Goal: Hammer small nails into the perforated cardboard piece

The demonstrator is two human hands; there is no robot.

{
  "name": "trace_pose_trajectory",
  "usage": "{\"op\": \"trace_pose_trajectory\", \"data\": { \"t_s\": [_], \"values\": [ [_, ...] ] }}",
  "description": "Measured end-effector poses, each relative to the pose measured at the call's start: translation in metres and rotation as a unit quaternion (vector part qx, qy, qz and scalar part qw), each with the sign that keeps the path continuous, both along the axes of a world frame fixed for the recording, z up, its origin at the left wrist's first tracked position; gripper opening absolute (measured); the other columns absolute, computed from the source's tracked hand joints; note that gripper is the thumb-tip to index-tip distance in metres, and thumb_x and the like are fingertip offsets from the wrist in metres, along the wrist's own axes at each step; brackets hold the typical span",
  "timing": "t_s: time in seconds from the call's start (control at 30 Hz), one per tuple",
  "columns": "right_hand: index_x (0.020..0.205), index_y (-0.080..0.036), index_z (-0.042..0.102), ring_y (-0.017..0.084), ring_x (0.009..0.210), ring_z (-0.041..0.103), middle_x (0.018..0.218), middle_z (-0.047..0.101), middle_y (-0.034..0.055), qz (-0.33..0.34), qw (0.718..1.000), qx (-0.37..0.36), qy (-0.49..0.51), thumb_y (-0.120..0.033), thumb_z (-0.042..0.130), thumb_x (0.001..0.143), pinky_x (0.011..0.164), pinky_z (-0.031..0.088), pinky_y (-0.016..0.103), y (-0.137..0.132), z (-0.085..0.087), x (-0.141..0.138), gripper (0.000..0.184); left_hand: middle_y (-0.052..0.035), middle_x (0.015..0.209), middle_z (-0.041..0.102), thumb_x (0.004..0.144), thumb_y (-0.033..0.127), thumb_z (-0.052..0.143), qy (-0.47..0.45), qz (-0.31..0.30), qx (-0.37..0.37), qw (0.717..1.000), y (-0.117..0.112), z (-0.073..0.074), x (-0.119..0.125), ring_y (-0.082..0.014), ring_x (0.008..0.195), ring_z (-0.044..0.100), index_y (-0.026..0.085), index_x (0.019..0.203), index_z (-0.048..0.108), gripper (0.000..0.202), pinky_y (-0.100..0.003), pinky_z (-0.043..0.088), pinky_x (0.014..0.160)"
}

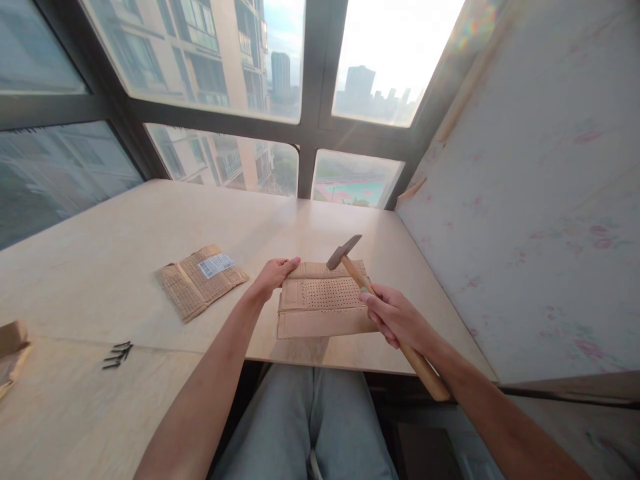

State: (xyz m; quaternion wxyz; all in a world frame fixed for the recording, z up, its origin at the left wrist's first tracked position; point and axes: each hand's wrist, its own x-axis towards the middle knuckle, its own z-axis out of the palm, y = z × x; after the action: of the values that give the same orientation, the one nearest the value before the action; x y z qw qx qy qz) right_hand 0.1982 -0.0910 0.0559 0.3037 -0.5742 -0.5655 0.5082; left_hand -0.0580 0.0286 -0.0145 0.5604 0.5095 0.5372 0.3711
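A flat piece of cardboard [320, 303] dotted with rows of small holes lies near the front edge of the wooden table [125, 253]. My left hand [273, 275] rests on its upper left corner, fingers pressed together on the edge. My right hand [395, 317] is wrapped round the wooden handle of a hammer [350, 263]. The hammer's metal head hangs just above the cardboard's top edge.
A second folded cardboard piece [200, 280] with a white label lies to the left. Several dark nails [117, 355] sit further left, and brown cardboard [13, 350] shows at the left edge. Windows stand behind the table; a pale wall panel [540, 200] rises on the right.
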Motion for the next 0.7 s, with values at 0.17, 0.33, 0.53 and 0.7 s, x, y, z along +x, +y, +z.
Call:
{"op": "trace_pose_trajectory", "data": {
  "t_s": [0.17,0.33,0.53,0.7],
  "values": [
    [0.073,-0.022,0.041,0.003,0.025,0.035,0.053,0.045,-0.0102,-0.014,1.0,-0.02,0.014,-0.051,0.054,0.085,0.021,0.028,0.015,0.003,0.0,0.0,0.034,0.0041,0.053,0.045,0.058,0.074,0.068,0.038,-0.011,-0.009,0.999,0.004,-0.009,-0.006,-0.0088,0.048,0.038,0.016,0.065,0.054,0.06,-0.023,0.024,0.047],
    [0.074,-0.022,0.043,0.003,0.026,0.034,0.054,0.046,-0.0102,-0.032,0.999,-0.021,0.028,-0.052,0.057,0.084,0.021,0.028,0.015,0.005,0.002,0.004,0.035,0.0034,0.054,0.045,0.062,0.074,0.064,0.061,-0.018,-0.009,0.998,0.005,-0.018,-0.01,-0.01,0.049,0.039,0.017,0.067,0.055,0.058,-0.024,0.025,0.048],
    [0.075,-0.022,0.043,0.003,0.027,0.034,0.054,0.046,-0.01,-0.05,0.998,-0.009,0.04,-0.054,0.058,0.083,0.021,0.03,0.015,0.006,0.0,0.006,0.036,-0.0033,0.061,0.055,0.075,0.068,0.059,0.302,0.055,0.078,0.949,0.004,0.002,-0.011,-0.018,0.062,0.053,0.017,0.071,0.063,0.052,-0.028,0.034,0.058],
    [0.075,-0.022,0.043,0.003,0.027,0.035,0.053,0.046,-0.0104,-0.042,0.998,-0.011,0.049,-0.054,0.059,0.083,0.021,0.029,0.015,0.007,-0.005,0.003,0.036,-0.0077,0.082,0.068,0.081,0.052,0.064,0.404,0.022,0.278,0.871,-0.013,0.036,0.002,-0.0238,0.083,0.062,0.022,0.109,0.071,0.042,-0.031,0.042,0.073]
  ]
}}
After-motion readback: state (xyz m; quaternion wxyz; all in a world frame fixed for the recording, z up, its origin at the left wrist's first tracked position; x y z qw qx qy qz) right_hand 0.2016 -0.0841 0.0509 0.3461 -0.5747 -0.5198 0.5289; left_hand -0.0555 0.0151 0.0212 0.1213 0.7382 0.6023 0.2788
